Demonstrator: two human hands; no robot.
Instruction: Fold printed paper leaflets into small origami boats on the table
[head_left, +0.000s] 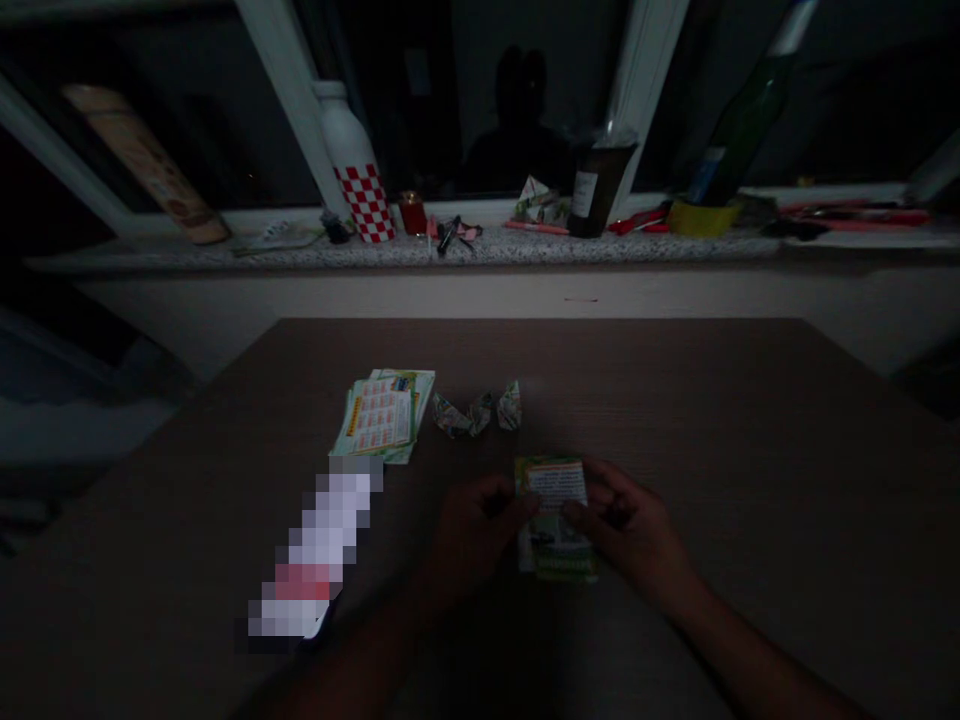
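Between my two hands is a small printed paper sheet, green and white with lines of text, held above the table. My left hand pinches its left edge with the thumb on top. On the opposite edge, my right hand grips it the same way, fingers partly hidden behind the paper. Just beyond my hands lie small folded paper pieces, made of similar printed paper. A stack of printed sheets rests on the table to their left.
A lit phone, its screen pixelated, lies left of my hands on the brown table. Behind, a granite windowsill carries a red-checked white bottle, a dark cup, a green bottle and several small items. The room is dim.
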